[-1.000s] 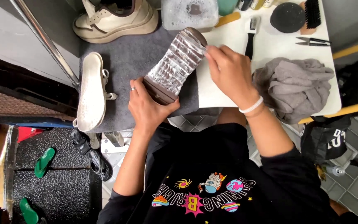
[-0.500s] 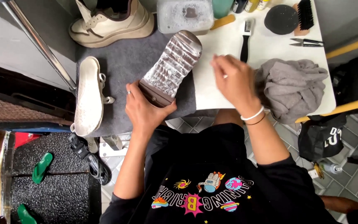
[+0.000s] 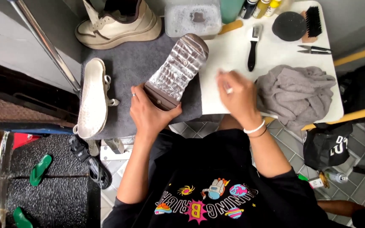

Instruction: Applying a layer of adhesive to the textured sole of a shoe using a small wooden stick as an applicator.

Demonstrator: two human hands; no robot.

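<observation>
Upturned shoe on grey mat, heel gripped by left hand; sole wet, likely slippery, stiff. Right hand blurred, fingers' state indeterminable, beside grey cloth.

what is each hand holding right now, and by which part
The left hand grips the upturned shoe by its heel end, sole up on the grey mat. The right hand is motion-blurred over the white table; whether it holds anything cannot be told.
</observation>
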